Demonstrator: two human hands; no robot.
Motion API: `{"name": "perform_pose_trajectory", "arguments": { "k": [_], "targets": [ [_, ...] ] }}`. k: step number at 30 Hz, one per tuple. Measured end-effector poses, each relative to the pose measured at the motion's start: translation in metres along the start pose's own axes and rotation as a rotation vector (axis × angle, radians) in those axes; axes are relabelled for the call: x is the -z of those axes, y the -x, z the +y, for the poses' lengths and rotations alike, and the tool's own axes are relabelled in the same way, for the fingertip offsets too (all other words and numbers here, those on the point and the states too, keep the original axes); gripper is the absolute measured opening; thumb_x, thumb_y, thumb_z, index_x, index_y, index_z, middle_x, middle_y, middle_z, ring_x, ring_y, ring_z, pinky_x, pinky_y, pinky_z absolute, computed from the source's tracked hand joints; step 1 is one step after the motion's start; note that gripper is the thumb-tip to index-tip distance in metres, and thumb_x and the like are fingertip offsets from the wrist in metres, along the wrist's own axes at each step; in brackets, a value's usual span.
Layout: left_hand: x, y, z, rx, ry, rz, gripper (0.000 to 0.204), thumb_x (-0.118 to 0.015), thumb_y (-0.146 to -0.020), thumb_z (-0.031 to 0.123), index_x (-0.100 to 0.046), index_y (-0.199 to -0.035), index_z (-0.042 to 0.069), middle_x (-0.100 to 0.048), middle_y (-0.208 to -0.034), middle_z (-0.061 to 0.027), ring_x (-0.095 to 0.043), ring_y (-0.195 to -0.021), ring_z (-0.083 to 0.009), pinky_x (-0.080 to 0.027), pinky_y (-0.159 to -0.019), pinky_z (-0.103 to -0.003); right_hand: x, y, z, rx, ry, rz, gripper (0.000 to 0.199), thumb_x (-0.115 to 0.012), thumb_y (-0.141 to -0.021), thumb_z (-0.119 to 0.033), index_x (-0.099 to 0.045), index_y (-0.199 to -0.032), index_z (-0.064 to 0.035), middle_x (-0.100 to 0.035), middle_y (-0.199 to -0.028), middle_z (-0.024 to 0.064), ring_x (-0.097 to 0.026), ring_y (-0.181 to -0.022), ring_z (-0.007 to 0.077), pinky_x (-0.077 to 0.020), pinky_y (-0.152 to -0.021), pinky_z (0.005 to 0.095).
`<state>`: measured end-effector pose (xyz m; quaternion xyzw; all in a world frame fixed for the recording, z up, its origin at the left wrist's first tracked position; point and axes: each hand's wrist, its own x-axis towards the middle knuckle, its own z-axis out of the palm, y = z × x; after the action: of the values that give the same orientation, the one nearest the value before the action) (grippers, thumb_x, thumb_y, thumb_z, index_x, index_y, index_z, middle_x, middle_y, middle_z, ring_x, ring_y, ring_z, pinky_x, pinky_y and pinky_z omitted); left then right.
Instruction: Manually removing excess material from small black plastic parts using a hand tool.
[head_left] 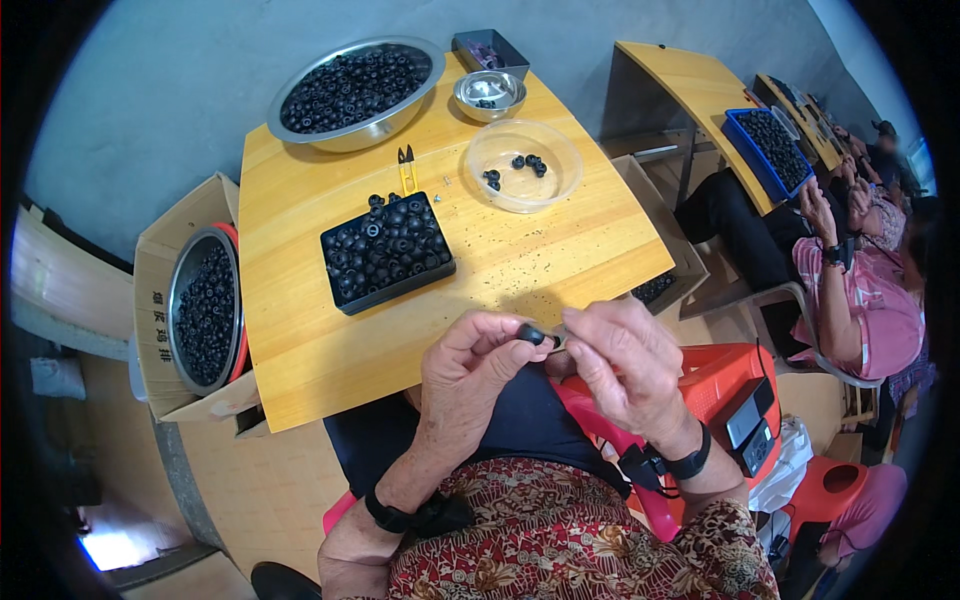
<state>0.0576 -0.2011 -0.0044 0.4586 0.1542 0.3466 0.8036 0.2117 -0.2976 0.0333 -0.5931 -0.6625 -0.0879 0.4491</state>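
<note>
Over the near edge of the table, my left hand (465,375) pinches a small round black part (530,334) between thumb and fingertips. Close beside it, my right hand (630,365) is closed, its fingertips around something thin and small that I cannot make out, touching or nearly touching the black part. A black tray (390,285) heaped with similar black parts stands on the table beyond my left hand. Behind the tray lies a pair of yellow-handled thread snips (408,172). Farther right, a clear plastic bowl (560,190) holds several black parts.
A large metal basin (425,85) of black parts, a small metal bowl (515,97) and a dark box (515,60) line the table's back. Left stands a cardboard box (155,250) with another filled basin. Co-workers (865,290) sit at tables on the right; red stools (725,375) are nearby.
</note>
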Motion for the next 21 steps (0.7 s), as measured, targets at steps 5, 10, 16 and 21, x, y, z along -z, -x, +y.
{"name": "perform_pose_trajectory", "arguments": {
  "k": [5, 10, 16, 21],
  "targets": [
    [-0.0024, 0.0011, -0.0013, -0.018, -0.036, 0.02, 0.02, -0.068, -0.092, 0.01, -0.06, -0.107, 0.0, -0.069, -0.096, -0.0089, -0.067, -0.088, -0.0153, -0.053, -0.085, -0.028, -0.0023, 0.0069, -0.0004, 0.106, 0.122, -0.004, 0.038, -0.078, -0.07, 0.0, -0.069, -0.107, 0.0024, -0.063, -0.087, 0.0115, -0.059, -0.066, 0.0224, -0.0488, -0.056, 0.0319],
    [-0.0024, 0.0028, -0.0007, -0.009, -0.087, 0.028, 0.021, -0.067, -0.093, 0.011, -0.06, -0.108, -0.001, -0.069, -0.096, -0.0083, -0.066, -0.088, -0.0145, -0.053, -0.085, -0.028, -0.004, 0.0074, -0.0001, 0.133, 0.181, 0.002, 0.041, -0.077, -0.068, -0.001, -0.069, -0.108, 0.002, -0.062, -0.086, 0.0105, -0.058, -0.065, 0.0214, -0.0486, -0.056, 0.0319],
    [-0.0042, 0.0038, -0.0057, -0.071, -0.052, 0.024, 0.021, -0.066, -0.094, 0.013, -0.059, -0.11, 0.0, -0.069, -0.096, -0.0078, -0.066, -0.089, -0.0137, -0.052, -0.084, -0.028, -0.0072, 0.0084, 0.0023, 0.144, 0.185, -0.007, 0.043, -0.074, -0.066, 0.002, -0.069, -0.109, 0.0034, -0.061, -0.082, 0.0103, -0.058, -0.066, 0.0218, -0.0495, -0.057, 0.0314],
    [-0.0018, 0.0048, -0.0043, -0.083, -0.117, 0.028, 0.021, -0.066, -0.095, 0.014, -0.059, -0.11, 0.0, -0.068, -0.095, -0.0077, -0.065, -0.088, -0.0136, -0.052, -0.084, -0.027, -0.0093, 0.0063, -0.0004, 0.141, 0.155, 0.004, 0.044, -0.069, -0.066, 0.005, -0.067, -0.11, 0.0044, -0.061, -0.08, 0.0108, -0.059, -0.067, 0.0238, -0.0506, -0.058, 0.0336]
  ]
}}
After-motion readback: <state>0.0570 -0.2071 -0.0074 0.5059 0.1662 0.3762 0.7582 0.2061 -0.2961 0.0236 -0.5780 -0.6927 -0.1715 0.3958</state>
